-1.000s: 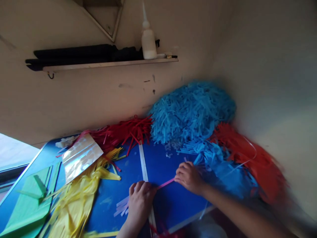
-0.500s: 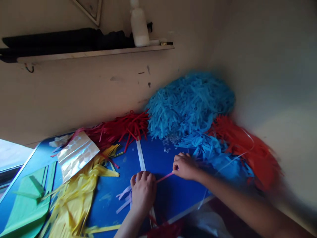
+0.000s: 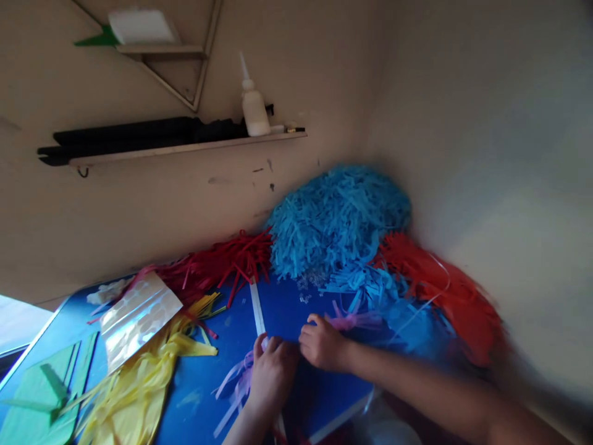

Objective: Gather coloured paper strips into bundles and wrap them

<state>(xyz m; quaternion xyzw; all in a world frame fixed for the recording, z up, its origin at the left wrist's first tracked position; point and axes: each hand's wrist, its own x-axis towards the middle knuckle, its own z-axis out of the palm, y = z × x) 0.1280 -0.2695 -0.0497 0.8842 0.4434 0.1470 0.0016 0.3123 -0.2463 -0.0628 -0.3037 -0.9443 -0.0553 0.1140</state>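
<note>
My left hand (image 3: 274, 371) is closed over a bundle of lilac paper strips (image 3: 238, 392), whose loose ends fan out to its left above the blue table (image 3: 194, 386). Close beside it on the right, my right hand (image 3: 322, 343) has its fingers curled together; whatever is between them is hidden. Pink-purple strips (image 3: 354, 319) lie just behind my right hand. A white strip (image 3: 257, 306) runs along the table behind my left hand.
Blue fringe (image 3: 338, 219) is heaped against the wall, with red fringe (image 3: 222, 259) and orange-red paper (image 3: 445, 290) beside it. Yellow strips (image 3: 139, 395), a shiny sheet (image 3: 139, 318) and green paper (image 3: 39, 395) lie left. A shelf (image 3: 185, 148) holds a bottle (image 3: 256, 111).
My right hand has moved left, close to my left hand, and the pink strip stretched between them no longer shows. Pink-purple strips now show behind my right hand. The view has tilted up.
</note>
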